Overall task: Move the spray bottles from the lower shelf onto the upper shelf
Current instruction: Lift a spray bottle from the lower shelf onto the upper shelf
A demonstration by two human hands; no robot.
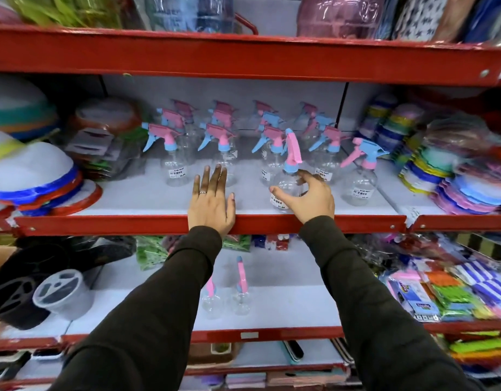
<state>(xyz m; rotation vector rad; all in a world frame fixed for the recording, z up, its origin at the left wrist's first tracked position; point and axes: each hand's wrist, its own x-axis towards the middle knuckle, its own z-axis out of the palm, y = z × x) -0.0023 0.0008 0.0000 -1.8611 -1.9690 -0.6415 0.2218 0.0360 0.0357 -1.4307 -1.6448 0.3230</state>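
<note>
Right hand (308,197) cupped the clear belly of a spray bottle (289,176), standing it upright at the front of the upper shelf (159,222), probably to extend the front row. Left hand (211,200) lay flat and empty, fingers spread, likely steadying; two bottles (226,299) remained on the lower shelf (286,331).

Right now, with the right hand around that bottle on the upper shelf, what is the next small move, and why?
Probably open the right hand and let go: its bottle looks upright on the upper shelf. Two spray bottles wait on the lower shelf.
</note>
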